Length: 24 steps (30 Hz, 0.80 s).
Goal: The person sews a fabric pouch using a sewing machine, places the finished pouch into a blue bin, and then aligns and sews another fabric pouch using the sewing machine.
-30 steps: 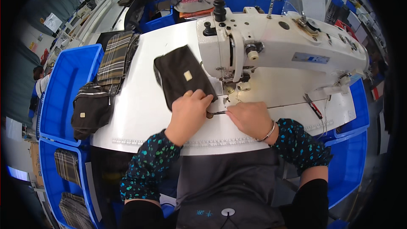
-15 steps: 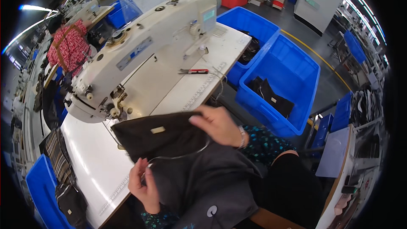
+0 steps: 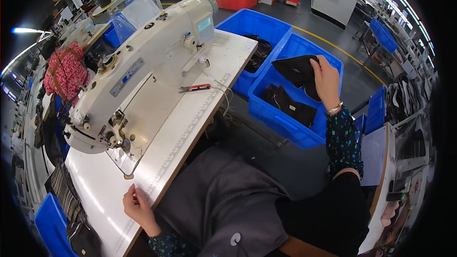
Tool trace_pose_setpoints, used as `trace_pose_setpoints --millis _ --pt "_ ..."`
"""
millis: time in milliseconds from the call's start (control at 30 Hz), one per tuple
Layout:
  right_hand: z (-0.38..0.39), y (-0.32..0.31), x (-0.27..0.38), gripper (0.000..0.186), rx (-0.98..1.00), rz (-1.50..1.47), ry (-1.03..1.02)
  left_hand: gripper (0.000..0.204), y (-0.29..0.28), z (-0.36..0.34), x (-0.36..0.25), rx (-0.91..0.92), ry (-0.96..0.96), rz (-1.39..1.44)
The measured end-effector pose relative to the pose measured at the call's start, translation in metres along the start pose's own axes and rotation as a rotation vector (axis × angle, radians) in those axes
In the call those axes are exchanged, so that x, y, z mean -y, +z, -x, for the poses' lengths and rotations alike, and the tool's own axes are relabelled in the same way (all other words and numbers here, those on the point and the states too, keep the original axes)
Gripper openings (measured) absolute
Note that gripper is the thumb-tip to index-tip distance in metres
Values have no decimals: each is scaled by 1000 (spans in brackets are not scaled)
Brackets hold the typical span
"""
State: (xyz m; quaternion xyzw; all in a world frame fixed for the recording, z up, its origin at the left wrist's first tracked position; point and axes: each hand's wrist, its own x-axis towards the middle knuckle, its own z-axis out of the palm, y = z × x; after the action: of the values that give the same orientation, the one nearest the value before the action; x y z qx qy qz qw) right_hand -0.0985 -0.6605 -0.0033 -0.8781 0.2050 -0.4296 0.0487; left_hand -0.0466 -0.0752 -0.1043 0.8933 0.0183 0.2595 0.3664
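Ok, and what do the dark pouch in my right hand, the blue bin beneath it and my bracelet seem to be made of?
Dark pouch: apparently soft, matte cloth, by its drooping edge; the fibre can't be told. Blue bin: probably moulded plastic with a slight sheen, judging by its even colour and rigid walls. Bracelet: likely polished metal, from its silvery glint.

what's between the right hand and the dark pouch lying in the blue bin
In the head view, another dark pouch, held by the right hand, hangs between it and the lying pouch.
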Motion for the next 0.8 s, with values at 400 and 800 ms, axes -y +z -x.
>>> trace_pose_setpoints --millis 400,800 --pt "118 67 -125 91 813 136 129 16 1 1 -9 -4 87 -148" --pt "137 221 -106 59 1417 117 -364 14 -4 2 -25 -2 31 -240"
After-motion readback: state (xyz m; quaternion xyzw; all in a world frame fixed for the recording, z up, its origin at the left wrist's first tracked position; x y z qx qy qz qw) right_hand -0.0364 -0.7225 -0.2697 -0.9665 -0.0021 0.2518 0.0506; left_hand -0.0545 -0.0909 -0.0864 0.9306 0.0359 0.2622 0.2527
